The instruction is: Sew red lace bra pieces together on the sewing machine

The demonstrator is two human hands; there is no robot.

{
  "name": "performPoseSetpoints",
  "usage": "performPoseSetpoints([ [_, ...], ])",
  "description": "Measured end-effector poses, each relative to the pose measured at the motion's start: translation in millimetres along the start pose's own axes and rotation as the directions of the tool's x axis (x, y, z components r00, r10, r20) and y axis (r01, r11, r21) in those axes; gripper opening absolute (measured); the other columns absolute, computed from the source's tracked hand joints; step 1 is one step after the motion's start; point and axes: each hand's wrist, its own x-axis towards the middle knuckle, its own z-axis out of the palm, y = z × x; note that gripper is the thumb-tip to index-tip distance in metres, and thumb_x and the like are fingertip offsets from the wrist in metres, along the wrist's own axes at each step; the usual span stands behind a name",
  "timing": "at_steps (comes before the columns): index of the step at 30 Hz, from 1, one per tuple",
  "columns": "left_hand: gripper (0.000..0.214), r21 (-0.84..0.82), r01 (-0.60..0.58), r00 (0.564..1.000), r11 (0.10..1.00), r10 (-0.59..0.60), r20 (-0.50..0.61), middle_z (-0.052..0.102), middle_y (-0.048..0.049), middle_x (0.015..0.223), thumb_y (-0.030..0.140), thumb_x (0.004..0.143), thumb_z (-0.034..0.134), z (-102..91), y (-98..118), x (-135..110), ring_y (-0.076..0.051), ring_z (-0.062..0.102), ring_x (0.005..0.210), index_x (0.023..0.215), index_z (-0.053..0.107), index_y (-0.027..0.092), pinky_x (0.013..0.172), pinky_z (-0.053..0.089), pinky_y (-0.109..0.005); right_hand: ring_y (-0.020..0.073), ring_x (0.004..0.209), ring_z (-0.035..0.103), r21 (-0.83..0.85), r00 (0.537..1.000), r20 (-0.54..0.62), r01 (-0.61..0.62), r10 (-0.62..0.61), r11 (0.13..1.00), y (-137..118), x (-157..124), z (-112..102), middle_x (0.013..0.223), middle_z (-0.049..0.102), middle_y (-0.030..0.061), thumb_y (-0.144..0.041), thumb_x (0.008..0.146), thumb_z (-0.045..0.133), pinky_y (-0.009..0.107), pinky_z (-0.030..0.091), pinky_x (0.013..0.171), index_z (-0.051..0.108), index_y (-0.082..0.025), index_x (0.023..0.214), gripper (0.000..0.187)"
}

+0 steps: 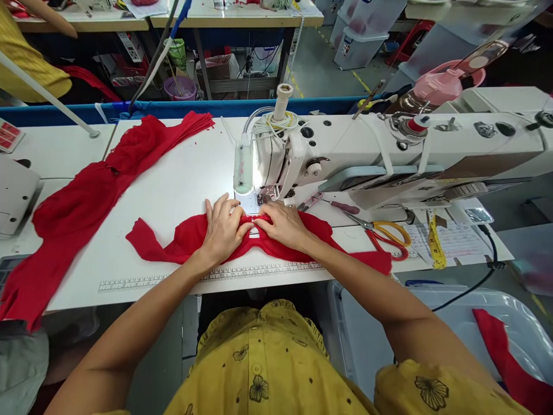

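A red bra (276, 248) lies across the white sewing table just in front of the sewing machine's needle area (263, 199). Both wings spread out sideways, and a small gap shows at the middle, between the cups. My left hand (222, 227) presses on the left cup, its thumb and fingers closed on the cloth by that centre gap. From the other side, my right hand (283, 225) pinches the top edge at the centre, fingertips close to the presser foot. Folds of cloth under both palms are hidden.
A pile of red pieces (99, 178) lies on the left. Right of the machine head are scissors (389, 236), a yellow tape measure (436, 245) and a paper sheet (462, 239). A clear plastic bin (363, 323) stands below right. Another person's yellow sleeve (30, 57) shows at upper left.
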Motion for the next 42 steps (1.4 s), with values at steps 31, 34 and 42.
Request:
performPoseSetpoints([
  [31,0.046,-0.200,-0.188,0.963,0.962,0.221,0.156,0.059,-0.0125,0.144,0.045,0.096,0.062,-7.7,-20,-23,-0.027,0.053,0.137,0.133,0.055,0.019,0.123,0.033,-0.056,0.0307,0.132,0.054,0.098,0.955,-0.080,0.294,-0.287,0.951,27,-36,11,0.147,0.057,0.0123,-0.064,0.085,0.069,0.050,0.040,0.112,0.041,-0.021,0.152,0.084],
  [34,0.047,-0.178,-0.197,0.958,0.964,0.228,0.175,0.058,-0.0131,0.145,0.045,0.095,0.062,-9.2,-19,-23,-0.028,0.052,0.137,0.134,0.054,0.019,0.123,0.032,-0.057,0.0299,0.132,0.053,0.101,0.954,-0.080,0.294,-0.287,0.950,27,-36,11,0.147,0.057,0.0121,-0.062,0.085,0.070,0.050,0.039,0.112,0.040,-0.021,0.153,0.084],
  [42,0.057,-0.158,-0.236,0.937,0.959,0.267,0.224,0.053,-0.0140,0.149,0.051,0.094,0.061,-15.0,-23,-20,-0.029,0.050,0.139,0.141,0.050,0.020,0.122,0.033,-0.057,0.0306,0.133,0.053,0.107,0.947,-0.070,0.321,-0.315,0.941,30,-35,9,0.146,0.057,0.0132,-0.063,0.083,0.072,0.051,0.040,0.112,0.039,-0.023,0.154,0.088],
])
